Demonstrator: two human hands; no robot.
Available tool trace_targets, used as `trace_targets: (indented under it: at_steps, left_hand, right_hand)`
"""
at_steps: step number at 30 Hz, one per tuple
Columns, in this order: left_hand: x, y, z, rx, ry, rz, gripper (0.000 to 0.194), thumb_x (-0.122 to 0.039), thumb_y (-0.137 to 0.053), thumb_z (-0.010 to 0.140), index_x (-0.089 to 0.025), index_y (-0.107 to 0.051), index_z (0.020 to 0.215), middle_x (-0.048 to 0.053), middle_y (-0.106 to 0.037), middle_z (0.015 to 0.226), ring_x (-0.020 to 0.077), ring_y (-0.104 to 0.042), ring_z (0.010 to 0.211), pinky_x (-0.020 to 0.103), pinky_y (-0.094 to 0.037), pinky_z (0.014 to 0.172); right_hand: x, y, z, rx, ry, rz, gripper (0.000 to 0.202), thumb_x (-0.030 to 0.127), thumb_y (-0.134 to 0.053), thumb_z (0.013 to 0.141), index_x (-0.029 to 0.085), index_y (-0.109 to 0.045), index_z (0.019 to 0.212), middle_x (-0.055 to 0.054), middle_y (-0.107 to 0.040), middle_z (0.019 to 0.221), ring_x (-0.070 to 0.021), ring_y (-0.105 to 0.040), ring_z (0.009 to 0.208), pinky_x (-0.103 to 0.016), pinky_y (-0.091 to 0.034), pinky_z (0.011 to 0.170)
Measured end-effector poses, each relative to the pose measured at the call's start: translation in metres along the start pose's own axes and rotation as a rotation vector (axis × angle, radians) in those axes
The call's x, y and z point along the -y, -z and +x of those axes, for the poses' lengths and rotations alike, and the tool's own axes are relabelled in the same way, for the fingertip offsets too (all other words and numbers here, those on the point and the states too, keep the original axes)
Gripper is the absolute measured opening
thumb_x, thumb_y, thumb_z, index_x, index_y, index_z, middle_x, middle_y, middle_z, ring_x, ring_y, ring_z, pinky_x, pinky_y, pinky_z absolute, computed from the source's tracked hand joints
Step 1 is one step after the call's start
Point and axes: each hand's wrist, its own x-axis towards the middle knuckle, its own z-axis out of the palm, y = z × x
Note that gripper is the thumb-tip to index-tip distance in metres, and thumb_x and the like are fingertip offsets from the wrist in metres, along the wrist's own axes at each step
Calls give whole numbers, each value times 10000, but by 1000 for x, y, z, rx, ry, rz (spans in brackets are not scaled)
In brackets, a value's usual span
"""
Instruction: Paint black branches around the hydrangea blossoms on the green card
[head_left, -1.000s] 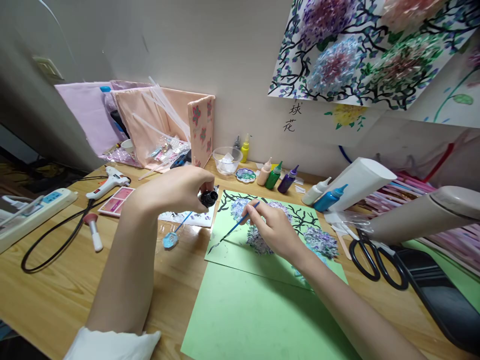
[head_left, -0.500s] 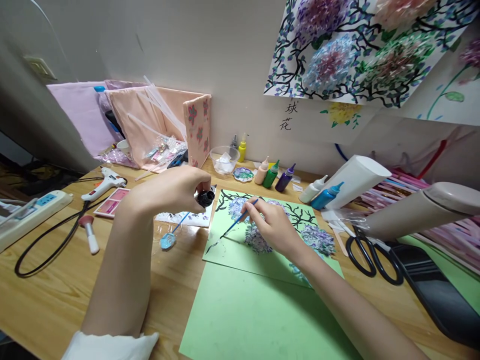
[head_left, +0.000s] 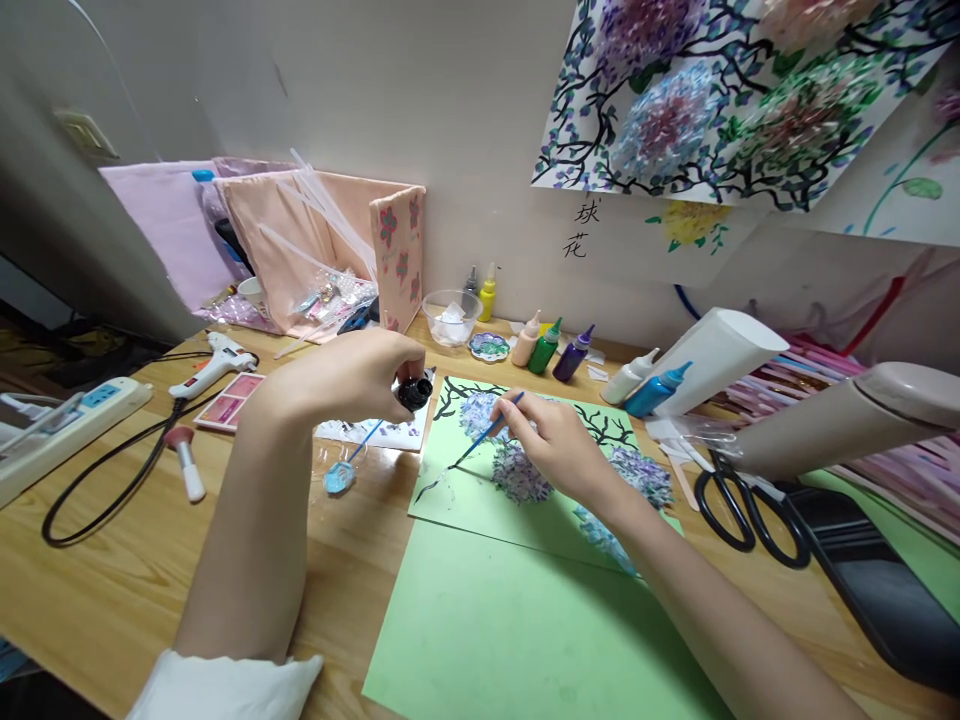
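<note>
My right hand point(head_left: 553, 440) pinches a thin blue paintbrush point(head_left: 491, 434), its dark tip touching the light green sheet point(head_left: 450, 508) at a black branch line point(head_left: 439, 482) near the left edge. Purple and blue flower clusters point(head_left: 523, 472) and more black branches point(head_left: 611, 428) cover other parts of that sheet. Tilted in my left hand point(head_left: 352, 378) is a small black bottle point(head_left: 414, 393), uncapped, its mouth facing me; it hangs just left of the sheet. A second green sheet point(head_left: 480, 620) lies under the near edge of the painted one.
Paint bottles point(head_left: 541, 348) and a clear bowl point(head_left: 451, 318) stand along the wall. Scissors point(head_left: 750, 510), a black phone-like object point(head_left: 877, 580) and a large tumbler point(head_left: 847, 420) lie at right. A glue gun point(head_left: 214, 365), power strip point(head_left: 75, 425) and brush point(head_left: 184, 463) lie left.
The brush tip has moved slightly up and to the right, and the black line is a little longer. The left hand keeps the bottle in about the same place.
</note>
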Motion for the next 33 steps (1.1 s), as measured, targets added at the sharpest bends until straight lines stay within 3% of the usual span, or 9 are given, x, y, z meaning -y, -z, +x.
trace_targets:
  at_steps: [7,16,21,25,33]
  left_hand:
    - [0,0,0,2,5,-11,213,-281,-585,621,-216,-604,823,17,-609,808,149,-529,695,251,-319,548]
    - [2,0,0,-8,3,-21,195,-280,-589,615,-218,-603,799,11,-607,788,147,-523,674,252,-321,543]
    - [3,-1,0,-7,13,-36,188,-279,-600,609,-218,-606,788,12,-607,793,145,-525,669,250,-315,533]
    - [5,-1,1,-10,3,-42,191,-274,-606,604,-213,-601,785,9,-610,784,141,-529,667,247,-314,533]
    - [2,0,-1,-21,-13,-33,156,-265,-571,619,-217,-567,768,-3,-601,767,142,-514,666,249,-324,538]
  right_hand:
    - [-1,7,1,-9,-29,-53,310,309,-366,932,190,-592,754,-3,-656,665,-127,-560,569,-244,-368,573]
    - [-8,11,2,-26,-36,-59,314,316,-364,933,192,-597,763,-14,-684,743,-136,-595,636,-247,-379,599]
    - [-10,13,3,-23,-35,-101,335,330,-360,932,187,-601,748,6,-629,615,-110,-502,487,-246,-338,525]
    - [-10,16,4,-24,-24,-106,335,335,-370,926,186,-601,734,8,-615,598,-109,-495,483,-245,-335,515]
    - [-1,14,-1,-194,-18,76,340,385,-391,924,185,-587,731,-17,-641,691,-125,-563,602,-231,-374,536]
